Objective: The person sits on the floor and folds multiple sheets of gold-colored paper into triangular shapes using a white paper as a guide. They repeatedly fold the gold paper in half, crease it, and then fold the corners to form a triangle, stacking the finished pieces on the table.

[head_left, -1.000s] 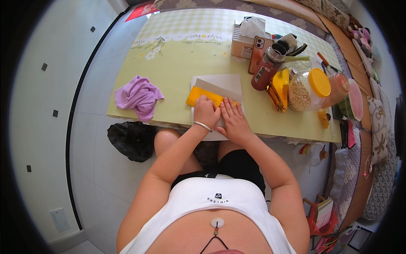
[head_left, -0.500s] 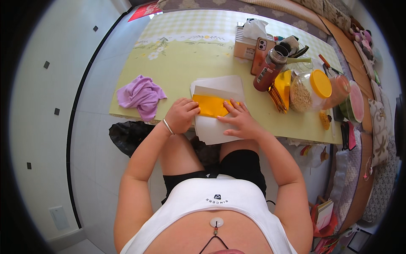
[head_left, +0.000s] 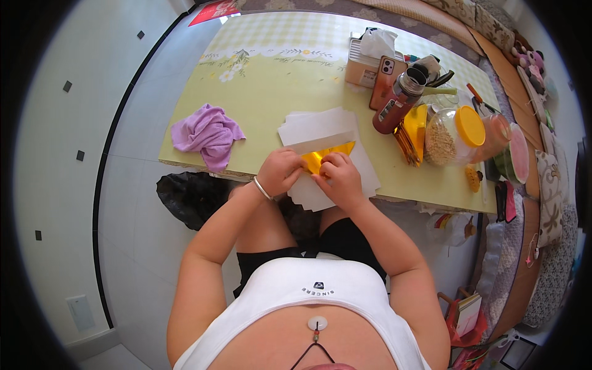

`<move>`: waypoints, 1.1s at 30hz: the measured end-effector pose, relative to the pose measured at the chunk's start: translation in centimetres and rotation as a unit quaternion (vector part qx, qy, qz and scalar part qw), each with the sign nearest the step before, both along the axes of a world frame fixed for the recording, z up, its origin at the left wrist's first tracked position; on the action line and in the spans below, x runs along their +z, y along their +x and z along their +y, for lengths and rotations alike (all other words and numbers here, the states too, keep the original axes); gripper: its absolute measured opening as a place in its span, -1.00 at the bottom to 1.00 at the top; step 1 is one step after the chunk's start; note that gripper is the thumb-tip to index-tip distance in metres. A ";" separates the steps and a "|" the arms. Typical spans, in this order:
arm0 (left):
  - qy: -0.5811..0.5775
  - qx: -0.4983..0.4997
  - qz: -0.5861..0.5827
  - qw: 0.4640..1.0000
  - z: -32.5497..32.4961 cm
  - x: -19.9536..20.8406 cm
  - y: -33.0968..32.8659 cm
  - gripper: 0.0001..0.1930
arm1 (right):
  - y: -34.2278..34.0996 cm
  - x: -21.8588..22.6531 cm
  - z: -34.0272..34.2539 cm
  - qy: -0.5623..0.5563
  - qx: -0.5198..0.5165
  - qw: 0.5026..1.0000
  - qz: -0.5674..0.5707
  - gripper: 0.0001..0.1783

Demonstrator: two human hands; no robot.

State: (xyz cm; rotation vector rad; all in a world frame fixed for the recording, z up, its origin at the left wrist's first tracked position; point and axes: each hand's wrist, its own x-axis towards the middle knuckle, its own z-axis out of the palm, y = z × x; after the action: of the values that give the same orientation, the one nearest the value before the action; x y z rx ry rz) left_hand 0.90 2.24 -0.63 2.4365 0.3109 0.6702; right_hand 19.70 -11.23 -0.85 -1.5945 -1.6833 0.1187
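A sheet of gold foil paper (head_left: 318, 158), partly folded and with a pale border along its far side, lies over white paper sheets (head_left: 364, 169) at the table's near edge. My left hand (head_left: 281, 171), with a silver bangle at the wrist, pinches the foil's left end. Bent fingers of my right hand (head_left: 338, 177) grip its near edge, right of the middle. The fingertips of both hands are close together, hiding part of the foil. A gold corner points out to the right beyond my right hand.
A crumpled purple cloth (head_left: 208, 135) lies to the left. On the right stand a maroon thermos (head_left: 394, 106), a phone (head_left: 386, 83) against a tissue box (head_left: 362, 66), folded gold foil pieces (head_left: 412, 135), a yellow-lidded jar (head_left: 445, 139) and a cut watermelon (head_left: 517, 154).
My right hand has gone from lying spread on the foil to bent, gripping fingers. Both hands have drawn closer together, and the foil's gold strip now looks folded into a slanting, pointed shape.
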 end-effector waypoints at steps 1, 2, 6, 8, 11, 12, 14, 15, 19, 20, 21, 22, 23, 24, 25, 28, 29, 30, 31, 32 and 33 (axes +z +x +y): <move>-0.024 0.038 -0.013 0.999 0.0 -0.2 0.1 -0.71 | -0.4 -0.3 0.1 0.009 -0.013 1.000 0.005 -0.81; -0.047 0.075 -0.027 0.996 0.1 -0.4 0.2 -0.69 | -0.7 -0.5 0.2 0.017 -0.026 0.999 0.009 -0.81; -0.064 0.151 -0.018 0.986 0.6 -0.9 0.1 -0.60 | -1.2 -1.1 0.3 0.016 -0.057 0.998 0.039 -0.80; -0.061 0.165 -0.014 0.984 0.5 -1.0 0.5 -0.60 | -1.2 -1.1 0.3 0.003 -0.059 0.998 0.031 -0.81; -0.063 0.190 -0.016 0.980 0.3 -1.4 1.0 -0.61 | -1.2 -0.9 0.5 -0.003 -0.068 0.998 0.007 -0.84; -0.065 0.198 -0.018 0.978 0.2 -1.6 1.1 -0.61 | -1.3 -0.9 0.5 -0.003 -0.073 0.997 -0.003 -0.84; -0.056 0.197 -0.028 0.978 0.1 -1.8 1.1 -0.60 | -1.3 -0.9 0.5 0.013 -0.074 0.997 -0.014 -0.78; -0.051 0.196 -0.032 0.979 0.1 -1.8 1.1 -0.59 | -1.3 -0.9 0.6 0.021 -0.074 0.997 -0.019 -0.74; -0.039 0.202 -0.027 0.978 0.1 -1.7 1.3 -0.59 | -1.3 -1.2 0.7 0.021 -0.066 0.996 -0.062 -0.62; -0.036 0.204 -0.025 0.978 0.1 -1.7 1.4 -0.60 | -1.3 -1.2 0.8 0.017 -0.064 0.995 -0.075 -0.61; -0.033 0.206 -0.022 0.978 0.1 -1.7 1.4 -0.60 | -1.3 -1.2 0.9 0.013 -0.063 0.994 -0.087 -0.59; -0.028 0.211 -0.018 0.977 0.0 -1.8 1.4 -0.60 | -1.3 -1.4 1.0 0.016 -0.063 0.993 -0.101 -0.60; -0.022 0.216 -0.013 0.976 0.0 -1.8 1.4 -0.59 | -1.3 -1.6 1.1 0.020 -0.064 0.991 -0.115 -0.60; -0.017 0.219 -0.009 0.975 -0.2 -1.3 1.6 -0.59 | -1.3 -1.9 1.1 0.023 -0.066 0.989 -0.129 -0.60; 0.068 0.234 -0.020 0.970 -0.6 -0.9 1.8 -0.60 | -1.4 -2.1 1.1 0.018 -0.073 0.988 -0.137 -0.60; 0.263 0.219 -0.036 0.939 -2.0 -0.4 1.5 -0.65 | -1.7 -2.4 1.2 0.016 -0.086 0.984 -0.157 -0.60; 0.288 0.180 -0.028 0.940 -2.1 -1.6 0.9 -0.68 | -1.8 -2.5 1.3 0.022 -0.086 0.983 -0.160 -0.60; 0.310 0.141 -0.020 0.940 -2.6 -1.9 0.5 -0.70 | -1.8 -2.6 1.3 0.027 -0.085 0.982 -0.164 -0.59; 0.273 0.157 0.001 0.949 -3.3 -2.3 0.3 -0.71 | -1.8 -2.7 1.2 0.022 -0.085 0.983 -0.162 -0.59; 0.261 0.162 -0.002 0.952 -3.6 -2.7 0.1 -0.74 | -1.8 -2.8 1.1 0.018 -0.084 0.983 -0.160 -0.59; 0.250 0.168 -0.006 0.953 -3.8 -2.2 0.2 -0.76 | -1.8 -2.8 1.2 0.015 -0.085 0.984 -0.158 -0.59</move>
State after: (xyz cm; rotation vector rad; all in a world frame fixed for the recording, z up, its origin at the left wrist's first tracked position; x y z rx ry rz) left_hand 1.05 -1.58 -2.85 2.8879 0.6253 1.0113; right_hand 17.91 -10.04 -3.64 -1.7973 -1.7629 -0.2573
